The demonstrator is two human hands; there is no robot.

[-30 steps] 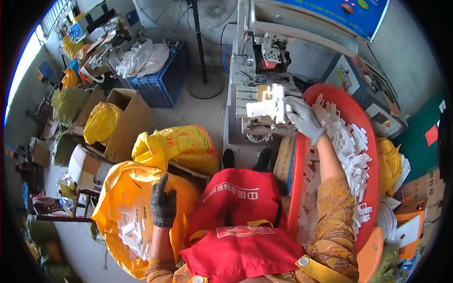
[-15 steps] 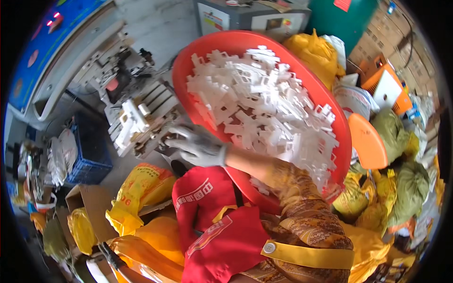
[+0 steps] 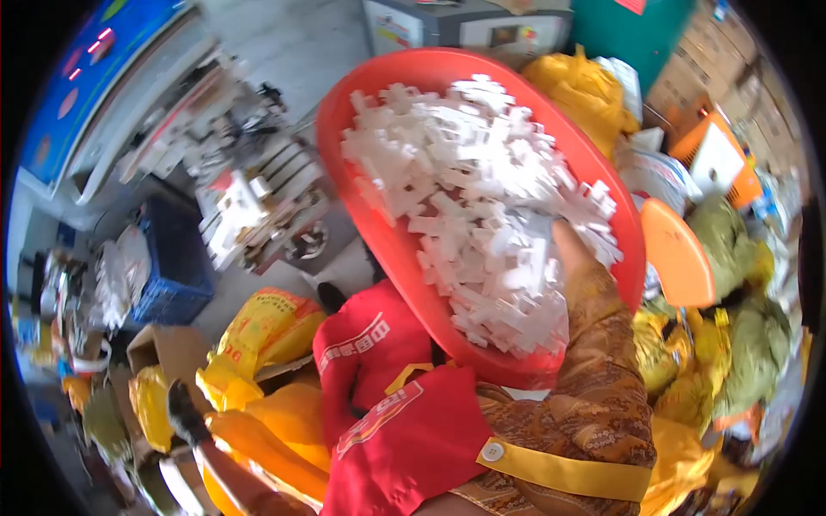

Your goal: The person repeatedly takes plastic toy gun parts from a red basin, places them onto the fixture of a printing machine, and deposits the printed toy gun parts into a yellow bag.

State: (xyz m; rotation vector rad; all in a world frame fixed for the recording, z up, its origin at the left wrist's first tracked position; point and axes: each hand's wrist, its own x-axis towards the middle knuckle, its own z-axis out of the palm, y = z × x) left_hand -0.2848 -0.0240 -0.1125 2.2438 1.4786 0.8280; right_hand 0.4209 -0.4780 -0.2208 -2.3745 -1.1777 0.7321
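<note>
Right hand [image 3: 538, 225] is buried in white plastic pieces [image 3: 482, 198] inside the red basin [image 3: 387, 249]. Left hand [image 3: 182, 411], dark-gloved, rests beside yellow bags [image 3: 258, 322].

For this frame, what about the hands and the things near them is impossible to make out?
- Head view: right hand is buried among the white plastic pieces in the red basin; its fingers and grip are hidden.
- Head view: left hand, dark-gloved, is small and blurred near the lower-left rim beside the yellow bags; whether it holds anything cannot be told.
- Head view: machine at upper left is motion-blurred; its parts are unclear.
</note>
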